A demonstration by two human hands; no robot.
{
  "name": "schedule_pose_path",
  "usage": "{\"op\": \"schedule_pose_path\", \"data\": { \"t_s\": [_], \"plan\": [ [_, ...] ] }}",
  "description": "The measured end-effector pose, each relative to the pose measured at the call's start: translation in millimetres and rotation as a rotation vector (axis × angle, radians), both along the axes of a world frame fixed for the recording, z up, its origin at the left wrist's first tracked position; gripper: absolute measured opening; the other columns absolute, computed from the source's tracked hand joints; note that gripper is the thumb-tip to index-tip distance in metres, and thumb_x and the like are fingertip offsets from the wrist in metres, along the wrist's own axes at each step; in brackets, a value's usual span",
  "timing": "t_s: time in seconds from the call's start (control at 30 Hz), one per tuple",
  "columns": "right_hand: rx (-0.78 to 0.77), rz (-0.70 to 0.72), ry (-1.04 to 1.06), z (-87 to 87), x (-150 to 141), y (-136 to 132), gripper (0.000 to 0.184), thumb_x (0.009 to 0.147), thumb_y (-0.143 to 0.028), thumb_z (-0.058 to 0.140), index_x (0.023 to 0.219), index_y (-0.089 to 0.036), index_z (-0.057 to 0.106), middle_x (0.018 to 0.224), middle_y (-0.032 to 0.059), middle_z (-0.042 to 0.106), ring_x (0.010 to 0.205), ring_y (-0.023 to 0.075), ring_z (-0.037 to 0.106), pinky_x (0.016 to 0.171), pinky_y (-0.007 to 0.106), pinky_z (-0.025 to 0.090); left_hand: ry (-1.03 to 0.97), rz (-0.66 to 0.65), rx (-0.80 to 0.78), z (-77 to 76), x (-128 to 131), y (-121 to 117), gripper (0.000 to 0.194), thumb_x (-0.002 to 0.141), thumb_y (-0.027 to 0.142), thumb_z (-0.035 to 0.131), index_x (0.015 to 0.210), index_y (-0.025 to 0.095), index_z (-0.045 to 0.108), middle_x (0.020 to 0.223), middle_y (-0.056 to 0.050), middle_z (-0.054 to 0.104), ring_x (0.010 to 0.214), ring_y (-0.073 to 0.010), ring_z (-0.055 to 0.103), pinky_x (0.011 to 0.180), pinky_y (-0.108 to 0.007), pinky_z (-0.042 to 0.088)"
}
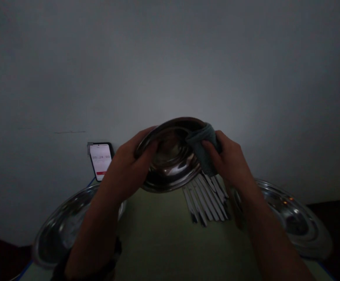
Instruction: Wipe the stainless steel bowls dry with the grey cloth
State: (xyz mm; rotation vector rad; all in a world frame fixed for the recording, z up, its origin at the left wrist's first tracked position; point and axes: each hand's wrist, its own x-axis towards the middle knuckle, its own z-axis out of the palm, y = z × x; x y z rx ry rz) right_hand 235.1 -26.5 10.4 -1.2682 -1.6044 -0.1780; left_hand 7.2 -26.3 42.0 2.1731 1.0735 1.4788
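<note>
A round steel bowl (172,177) is held up and tilted above the table, its inside turned toward me. My left hand (133,166) grips its left rim, thumb inside and fingers behind. On the right rim lies a folded grey-blue cloth (203,150), pinched in my right hand (228,156) with the thumb in front; the cloth touches the bowl's edge. Below the bowl, several metal utensils (208,203) that look like table knives lie side by side on the table, their upper ends partly hidden by the bowl and cloth.
A large shiny steel basin (51,234) stands at the left, partly behind my forearm. Another steel basin (301,222) is at the right. A phone (101,160) with a lit timer screen leans against the grey wall (170,62). The table (155,242) has a pale greenish top.
</note>
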Motion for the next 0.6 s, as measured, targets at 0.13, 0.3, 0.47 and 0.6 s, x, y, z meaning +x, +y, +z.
{"op": "schedule_pose_path", "data": {
  "t_s": [0.13,0.3,0.47,0.6],
  "plan": [
    [0.085,-0.005,0.060,2.7,-3,-3,0.022,0.084,-0.038,0.055,0.099,-0.021,0.051,0.084,0.0039,0.062,0.074,0.0196,0.059,0.065,0.032,0.043,-0.255,-0.253,-0.049,-6.4,-2,6,0.034,0.085,0.028,0.063,0.119,0.031,0.067,0.115,0.001,0.071,0.113,-0.0226,0.061,0.102,-0.034,0.043],
    [0.175,-0.076,0.063,2.7,-12,-4,0.022,0.087,-0.045,0.050,0.085,-0.023,0.045,0.076,0.0022,0.057,0.069,0.0192,0.056,0.061,0.031,0.041,-0.379,-0.377,-0.195,-12.7,-1,13,0.030,0.081,0.023,0.067,0.110,0.030,0.072,0.109,0.000,0.074,0.112,-0.0255,0.063,0.103,-0.040,0.045],
    [0.174,-0.116,0.172,-7.9,-18,2,0.023,0.088,-0.048,0.046,0.090,-0.026,0.041,0.070,-0.0009,0.055,0.060,0.0189,0.053,0.054,0.029,0.035,-0.531,-0.349,-0.194,-13.1,4,10,0.028,0.074,0.017,0.072,0.098,0.030,0.076,0.099,0.002,0.077,0.104,-0.0244,0.067,0.100,-0.040,0.048],
    [0.233,-0.164,0.263,-12.2,-21,6,0.024,0.088,-0.048,0.045,0.091,-0.026,0.039,0.076,0.0012,0.056,0.066,0.0206,0.054,0.057,0.031,0.035,-0.655,-0.334,-0.218,-10.9,13,7,0.026,0.071,0.013,0.072,0.092,0.027,0.077,0.092,0.002,0.078,0.098,-0.0241,0.070,0.096,-0.041,0.051]
  ]
}}
